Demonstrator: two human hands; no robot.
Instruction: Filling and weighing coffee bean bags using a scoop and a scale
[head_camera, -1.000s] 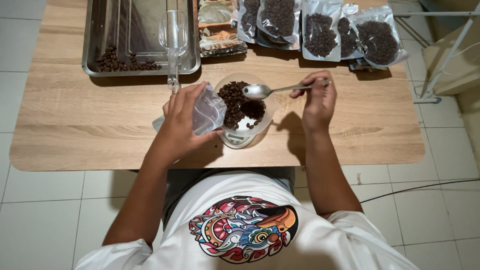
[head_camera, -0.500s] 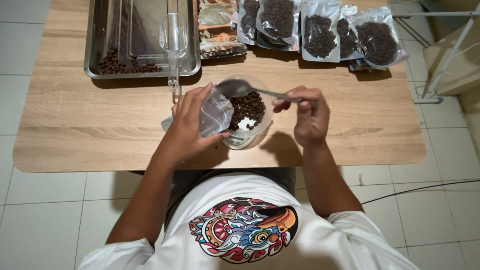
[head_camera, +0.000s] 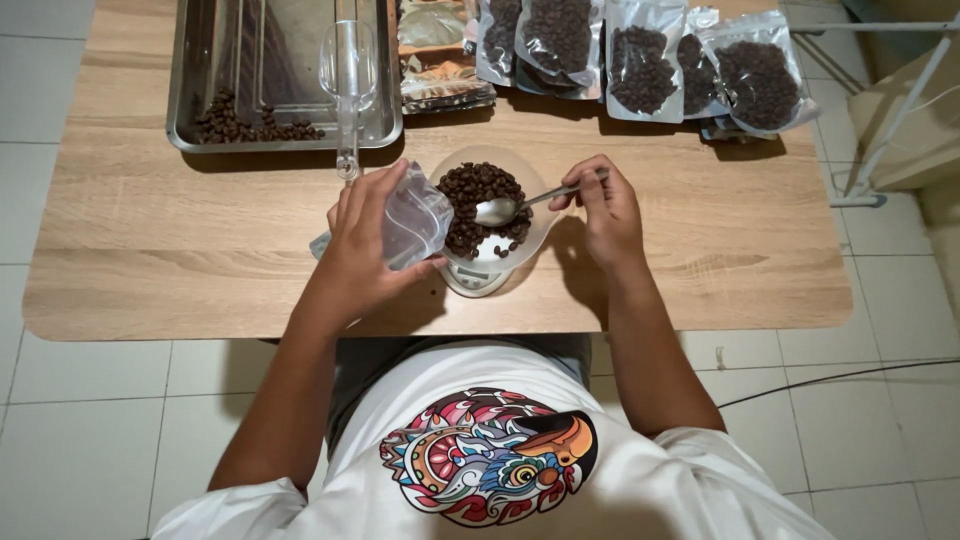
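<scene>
Resting over the beans (head_camera: 470, 190), spoon (head_camera: 500, 210) in right grip (head_camera: 605, 205).

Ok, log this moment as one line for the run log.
left hand: holds clear pouch | right hand: holds spoon over bowl of coffee beans | bowl on scale | metal tray behind

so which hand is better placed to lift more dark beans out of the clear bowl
Right. The right hand already holds the metal spoon with its bowl over the dark beans in the clear bowl. The left hand is busy gripping the clear plastic pouch.
</scene>
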